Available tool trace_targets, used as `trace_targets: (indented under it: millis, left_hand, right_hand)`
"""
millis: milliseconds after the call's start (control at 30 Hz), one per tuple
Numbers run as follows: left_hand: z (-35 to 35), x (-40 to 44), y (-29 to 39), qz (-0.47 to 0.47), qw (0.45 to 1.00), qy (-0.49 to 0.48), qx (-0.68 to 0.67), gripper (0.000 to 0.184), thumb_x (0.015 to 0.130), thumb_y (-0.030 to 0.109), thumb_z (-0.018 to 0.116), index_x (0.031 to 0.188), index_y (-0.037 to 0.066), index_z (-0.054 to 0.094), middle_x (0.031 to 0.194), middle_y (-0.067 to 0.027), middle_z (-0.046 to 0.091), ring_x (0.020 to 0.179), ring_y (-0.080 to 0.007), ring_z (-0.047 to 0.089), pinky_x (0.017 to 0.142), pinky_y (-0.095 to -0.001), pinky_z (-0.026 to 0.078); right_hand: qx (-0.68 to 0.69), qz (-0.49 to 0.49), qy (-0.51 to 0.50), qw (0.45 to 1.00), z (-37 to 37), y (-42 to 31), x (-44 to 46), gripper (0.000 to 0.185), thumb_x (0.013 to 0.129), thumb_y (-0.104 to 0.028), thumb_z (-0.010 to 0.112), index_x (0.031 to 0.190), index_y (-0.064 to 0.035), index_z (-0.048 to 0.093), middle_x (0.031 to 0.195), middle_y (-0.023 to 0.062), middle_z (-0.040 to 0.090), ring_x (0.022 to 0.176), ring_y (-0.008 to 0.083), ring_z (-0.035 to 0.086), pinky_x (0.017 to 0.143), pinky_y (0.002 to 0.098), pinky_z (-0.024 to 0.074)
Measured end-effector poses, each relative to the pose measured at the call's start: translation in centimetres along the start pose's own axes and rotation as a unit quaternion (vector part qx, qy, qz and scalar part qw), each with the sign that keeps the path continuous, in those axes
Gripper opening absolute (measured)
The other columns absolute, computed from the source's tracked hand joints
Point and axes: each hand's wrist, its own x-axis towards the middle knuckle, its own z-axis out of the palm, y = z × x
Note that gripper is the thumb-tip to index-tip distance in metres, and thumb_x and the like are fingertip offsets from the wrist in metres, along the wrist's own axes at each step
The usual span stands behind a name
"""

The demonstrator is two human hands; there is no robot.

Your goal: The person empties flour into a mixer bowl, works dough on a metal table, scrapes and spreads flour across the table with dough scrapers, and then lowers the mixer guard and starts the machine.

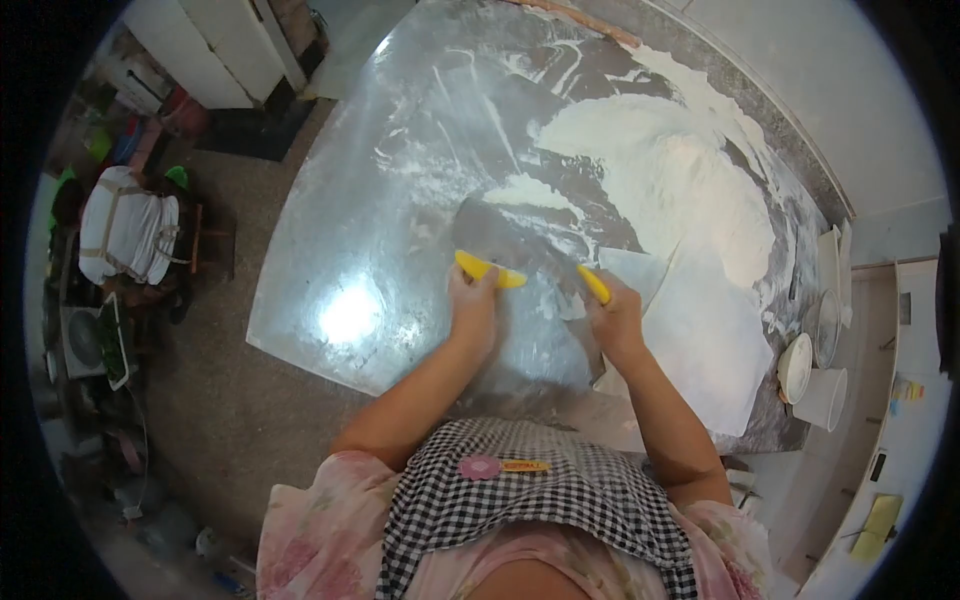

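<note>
My left hand [472,302] is closed around a yellow-handled scraper [509,278], held over the middle of the metal table [330,240]. A second yellow handle [593,284], which looks like that of another scraper, is gripped in my right hand [617,318]. The blades are hard to make out against the grey metal. Both hands are low over the tabletop and a short way apart. Between and beyond them the surface carries thin smears of flour. A small white flour patch [535,194] lies just past the hands.
A large heap of flour [690,170] spreads over the far right of the table. White sheets [705,345] lie beside my right arm. Bowls [795,368] and a white tub [822,398] stand at the right edge. Another person [128,225] sits on the left, off the table.
</note>
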Motion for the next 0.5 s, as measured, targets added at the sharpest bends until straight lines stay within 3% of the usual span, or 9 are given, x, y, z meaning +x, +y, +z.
trace_targets:
  millis: [67, 100, 167, 267, 367, 500]
  left_hand:
    - [-1.0, -2.1, 1.3, 0.019, 0.994, -0.028, 0.107, 0.039, 0.077, 0.007, 0.059, 0.112, -0.002, 0.046, 0.111, -0.0143, 0.049, 0.106, -0.0253, 0.046, 0.092, -0.0355, 0.036]
    - [-1.6, -2.7, 1.5, 0.123, 0.955, -0.071, 0.259, 0.037, 0.076, 0.008, 0.059, 0.110, -0.002, 0.048, 0.111, -0.0150, 0.049, 0.107, -0.0272, 0.046, 0.094, -0.0369, 0.035]
    - [-2.4, -3.4, 1.6, 0.316, 0.775, -0.149, 0.526, 0.034, 0.075, 0.009, 0.061, 0.106, -0.003, 0.051, 0.111, -0.0165, 0.049, 0.108, -0.0309, 0.045, 0.096, -0.0396, 0.033]
    - [-0.7, -0.6, 0.2, 0.383, 0.659, -0.250, 0.597, 0.028, 0.075, 0.012, 0.059, 0.100, 0.000, 0.057, 0.108, -0.0165, 0.050, 0.103, -0.0342, 0.045, 0.094, -0.0438, 0.033]
    - [-1.1, 2.8, -2.8, 0.306, 0.648, -0.249, 0.651, 0.025, 0.078, 0.017, 0.057, 0.100, 0.005, 0.059, 0.103, -0.0151, 0.052, 0.098, -0.0328, 0.046, 0.089, -0.0437, 0.035]
    - [-1.7, 2.3, -2.1, 0.344, 0.648, -0.275, 0.621, 0.022, 0.079, 0.018, 0.054, 0.098, 0.008, 0.061, 0.098, -0.0134, 0.053, 0.094, -0.0312, 0.047, 0.084, -0.0439, 0.036]
  right_hand:
    - [-0.022, -0.081, 0.016, 0.996, 0.6, -1.4, -0.4, 0.027, 0.073, 0.000, 0.049, 0.097, -0.0045, 0.061, 0.088, 0.0153, 0.062, 0.075, 0.0260, 0.061, 0.066, 0.0295, 0.0472]
    - [-0.030, -0.081, -0.001, 0.996, 1.0, -1.5, -0.3, 0.028, 0.072, 0.001, 0.051, 0.097, -0.0049, 0.061, 0.090, 0.0149, 0.062, 0.078, 0.0276, 0.060, 0.067, 0.0311, 0.0477]
    - [-0.046, -0.079, -0.033, 0.995, 1.7, -1.8, 0.0, 0.031, 0.069, 0.001, 0.053, 0.098, -0.0059, 0.061, 0.093, 0.0141, 0.062, 0.083, 0.0310, 0.060, 0.069, 0.0342, 0.0488]
    - [-0.121, -0.108, -0.081, 0.983, 2.2, -2.9, 1.6, 0.034, 0.069, -0.001, 0.056, 0.102, -0.0080, 0.059, 0.097, 0.0128, 0.062, 0.087, 0.0296, 0.059, 0.072, 0.0365, 0.0486]
    - [-0.232, -0.150, -0.147, 0.950, 3.4, 0.0, 3.5, 0.036, 0.068, -0.003, 0.056, 0.102, -0.0100, 0.059, 0.099, 0.0113, 0.061, 0.089, 0.0276, 0.058, 0.073, 0.0357, 0.0478]
    - [-0.271, -0.191, -0.197, 0.923, 4.1, 1.2, 7.2, 0.031, 0.068, -0.004, 0.056, 0.098, -0.0104, 0.059, 0.096, 0.0095, 0.061, 0.086, 0.0271, 0.059, 0.070, 0.0357, 0.0481]
